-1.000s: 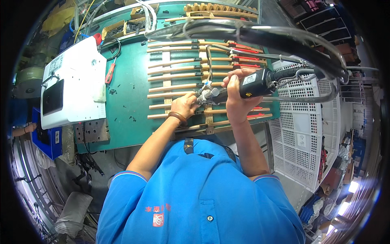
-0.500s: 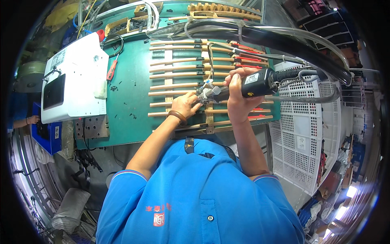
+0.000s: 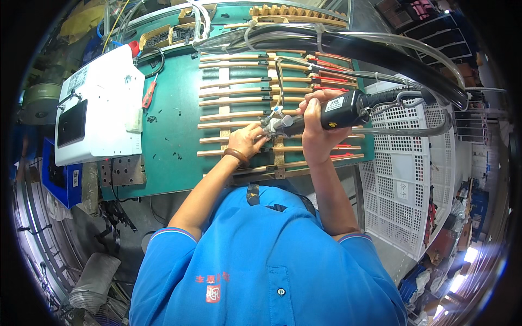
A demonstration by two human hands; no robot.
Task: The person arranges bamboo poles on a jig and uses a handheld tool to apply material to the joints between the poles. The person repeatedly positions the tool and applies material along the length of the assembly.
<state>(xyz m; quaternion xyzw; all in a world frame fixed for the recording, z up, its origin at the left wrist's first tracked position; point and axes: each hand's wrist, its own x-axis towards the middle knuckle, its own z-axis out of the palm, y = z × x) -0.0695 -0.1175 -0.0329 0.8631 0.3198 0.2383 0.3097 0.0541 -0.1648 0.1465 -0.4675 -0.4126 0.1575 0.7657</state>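
Note:
My right hand is wrapped round a black powered screwdriver with a cable and hoses, lying slanted over the rack of wooden strips. Its metal nose points down-left at the strips. Close beside that nose, my left hand has its fingers closed on a wooden strip; the fingertips and the nose partly hide the contact spot. Further strips lie side by side across wooden crossbars, with small black pieces at their middles and red parts toward their right ends.
Thick black and clear hoses arch over the rack. On the green table are a white device, a red-handled screwdriver and scattered black bits. Cardboard boxes hold black parts. White perforated crates stand at the right.
Both hands and the powered screwdriver stay almost in place. The view has shifted slightly. At the far left edge, another person's hand has moved upward, away from the blue bin.

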